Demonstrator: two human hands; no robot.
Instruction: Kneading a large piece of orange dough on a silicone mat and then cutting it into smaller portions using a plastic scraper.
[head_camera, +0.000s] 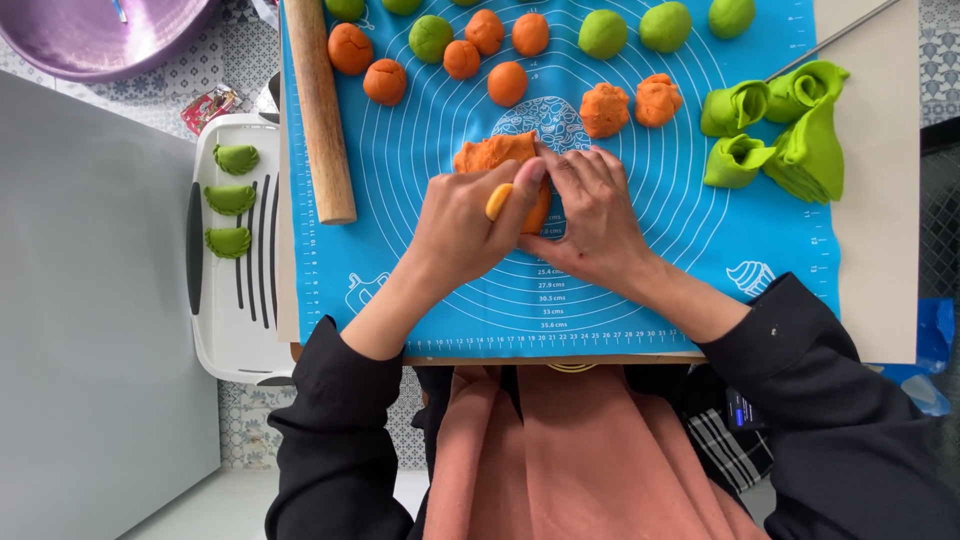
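Both hands are met at the middle of the blue silicone mat (400, 200): the left hand (465, 225) is closed around a small yellow tool (498, 201), while the right hand (590, 215) is pressed with bent fingers onto a flattened piece of orange dough (492, 153), which is lying on the mat just above the knuckles. Orange dough balls (507, 83) and green dough balls (603, 33) are set out above it. A wooden rolling pin (320, 105) is laid along the mat's left edge, and folded green dumplings (230, 199) are placed on a white tray (225, 340) beside the table (880, 200)
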